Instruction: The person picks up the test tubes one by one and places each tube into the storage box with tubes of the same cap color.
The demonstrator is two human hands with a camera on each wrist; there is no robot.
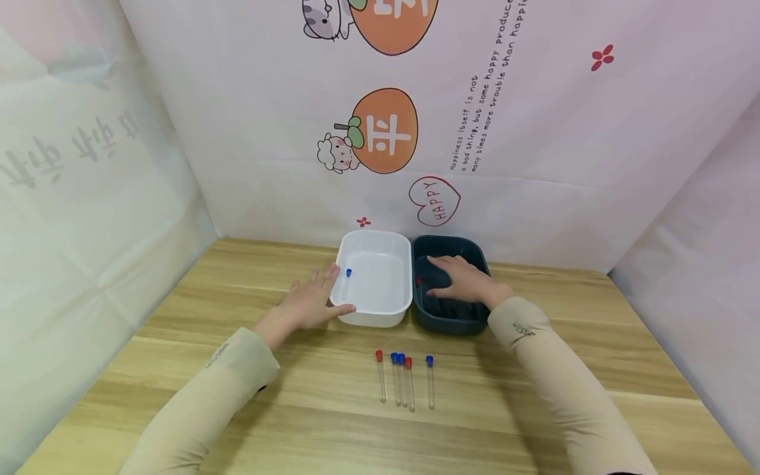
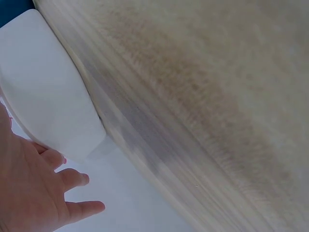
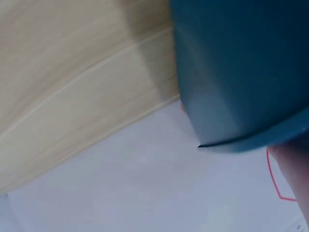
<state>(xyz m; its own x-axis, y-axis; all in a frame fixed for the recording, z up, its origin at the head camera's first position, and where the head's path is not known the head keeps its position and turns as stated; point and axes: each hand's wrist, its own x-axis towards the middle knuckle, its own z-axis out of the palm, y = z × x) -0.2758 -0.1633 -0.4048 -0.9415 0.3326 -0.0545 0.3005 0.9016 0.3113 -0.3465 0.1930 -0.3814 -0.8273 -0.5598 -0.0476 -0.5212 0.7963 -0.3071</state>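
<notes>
My left hand (image 1: 311, 300) rests at the left rim of a white bin (image 1: 380, 319), fingers spread and thumb along the front edge; the left wrist view shows the same bin (image 2: 48, 82) beside the fingers. Inside it lies a tube with a blue cap (image 1: 348, 272). Over the dark blue bin (image 1: 449, 326) is my right hand (image 1: 466, 280), thumb and fingers apart with no object seen between them. A red cap (image 1: 418, 281) shows at that bin's left inner side. In the right wrist view the dark bin (image 3: 231, 72) hides most of the hand.
Several clear tubes with red and blue caps lie in front of the bins, among them a red-capped tube (image 1: 381, 379) and a blue-capped tube (image 1: 431, 386). The bins stand side by side on a wood-grain table (image 1: 320, 409), against a printed cloth backdrop (image 1: 522, 218).
</notes>
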